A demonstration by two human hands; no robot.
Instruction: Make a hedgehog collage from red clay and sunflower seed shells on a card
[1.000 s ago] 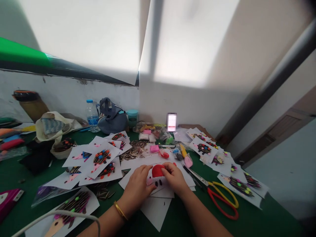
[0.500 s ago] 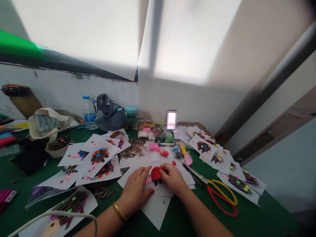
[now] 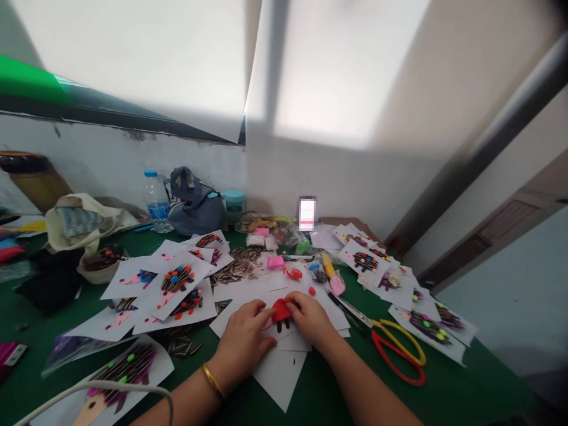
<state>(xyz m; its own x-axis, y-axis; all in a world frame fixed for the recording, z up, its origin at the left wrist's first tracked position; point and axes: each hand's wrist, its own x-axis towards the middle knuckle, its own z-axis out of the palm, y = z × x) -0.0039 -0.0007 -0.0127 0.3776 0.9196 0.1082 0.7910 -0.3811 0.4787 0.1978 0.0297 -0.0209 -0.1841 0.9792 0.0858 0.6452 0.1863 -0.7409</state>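
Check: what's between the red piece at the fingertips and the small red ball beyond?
The right hand sits between them, touching the red piece, with a little white paper showing beside the small red ball; head view.

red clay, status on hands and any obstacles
Right hand touching red clay. Left hand at its left edge. Scissors off right, not in the way.

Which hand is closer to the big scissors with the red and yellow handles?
Right. The right hand is just left of the scissors, at the red piece; the left hand is farther left, beyond that piece.
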